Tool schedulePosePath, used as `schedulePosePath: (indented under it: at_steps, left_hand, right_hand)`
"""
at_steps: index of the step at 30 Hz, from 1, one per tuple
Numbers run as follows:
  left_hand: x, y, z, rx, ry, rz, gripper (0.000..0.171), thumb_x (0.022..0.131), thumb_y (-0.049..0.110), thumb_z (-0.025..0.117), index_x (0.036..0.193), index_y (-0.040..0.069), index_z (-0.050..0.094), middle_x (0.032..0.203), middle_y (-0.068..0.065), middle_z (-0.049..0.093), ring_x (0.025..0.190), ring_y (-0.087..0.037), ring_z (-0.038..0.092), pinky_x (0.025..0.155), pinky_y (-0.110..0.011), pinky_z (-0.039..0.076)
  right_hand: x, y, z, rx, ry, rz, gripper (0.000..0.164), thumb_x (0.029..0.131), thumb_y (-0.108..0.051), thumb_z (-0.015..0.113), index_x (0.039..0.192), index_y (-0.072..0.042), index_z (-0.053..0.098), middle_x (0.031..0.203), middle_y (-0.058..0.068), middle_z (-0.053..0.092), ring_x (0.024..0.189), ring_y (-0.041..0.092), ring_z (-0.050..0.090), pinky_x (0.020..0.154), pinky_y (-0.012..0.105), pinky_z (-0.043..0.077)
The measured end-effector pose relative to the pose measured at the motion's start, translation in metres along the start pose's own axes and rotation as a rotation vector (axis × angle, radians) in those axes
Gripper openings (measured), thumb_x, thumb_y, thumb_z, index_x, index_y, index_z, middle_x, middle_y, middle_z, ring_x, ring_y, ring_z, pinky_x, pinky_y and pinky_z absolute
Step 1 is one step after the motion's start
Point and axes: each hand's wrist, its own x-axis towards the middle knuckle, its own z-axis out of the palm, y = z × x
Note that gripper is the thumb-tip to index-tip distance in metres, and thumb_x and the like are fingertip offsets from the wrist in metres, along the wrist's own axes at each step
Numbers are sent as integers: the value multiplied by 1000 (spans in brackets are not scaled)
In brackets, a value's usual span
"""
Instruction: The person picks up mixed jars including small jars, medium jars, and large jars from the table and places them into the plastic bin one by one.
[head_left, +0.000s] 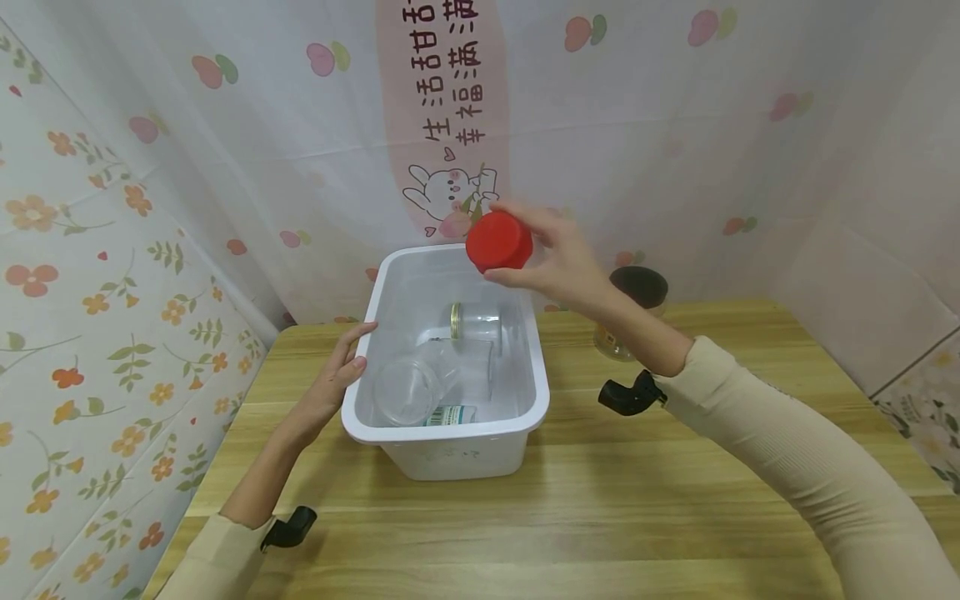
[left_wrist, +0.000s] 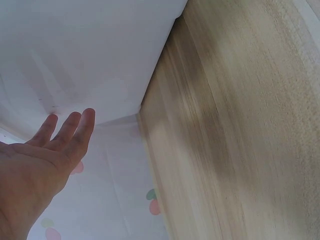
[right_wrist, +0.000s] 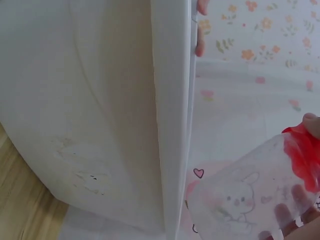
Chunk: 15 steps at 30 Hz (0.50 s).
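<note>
My right hand (head_left: pixel 562 258) grips a clear plastic jar (right_wrist: pixel 240 195) by its red-lidded end, fingers and thumb around it. In the head view, the red lid (head_left: pixel 497 242) faces me above the far right part of a white plastic tub (head_left: pixel 536 417) and hides most of the jar. At the tub's left rim is my left hand (head_left: pixel 337 379), its thumb and index finger over the edge. The other fingers (left_wrist: pixel 82 132) touch the outer wall below. Inside the tub lie a glass jar with a gold lid (head_left: pixel 456 321), a round clear container (head_left: pixel 405 392) and other clear containers.
A clear jar with a black lid (head_left: pixel 639 285) stands on the wooden table (head_left: pixel 600 517) to the right, partly behind my right forearm. Printed curtains (head_left: pixel 300 150) hang close behind the tub and along both sides. A black wrist mount (head_left: pixel 632 396) sticks out from each sleeve.
</note>
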Motion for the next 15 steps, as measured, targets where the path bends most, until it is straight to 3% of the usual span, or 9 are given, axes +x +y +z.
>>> schedulePosePath:
  at_steps: [6, 10, 15]
  left_hand:
    - [0, 0, 0, 3, 5, -6, 51, 110, 28, 35, 158, 21, 21, 147, -28, 34, 111, -31, 54, 82, -35, 54]
    - [1, 0, 0, 2, 10, -2, 50, 110, 28, 35, 158, 20, 21, 146, -29, 35, 110, -29, 55, 82, -34, 54]
    - [1, -1, 0, 7, 10, 0, 51, 110, 28, 35, 158, 20, 21, 146, -29, 35, 110, -29, 55, 81, -34, 54]
  right_hand:
    - [1, -3, 6, 40, -57, 26, 78, 82, -18, 88, 150, -17, 52, 139, 0, 59, 125, 21, 49, 101, 46, 43]
    - [1, -5, 9, 29, -95, 49, 79, 82, -28, 88, 151, -25, 51, 139, -9, 58, 127, 16, 47, 103, 50, 39]
    - [1, -7, 16, 51, -140, 23, 79, 81, -31, 88, 151, -30, 51, 138, -15, 57, 130, 10, 45, 106, 49, 36]
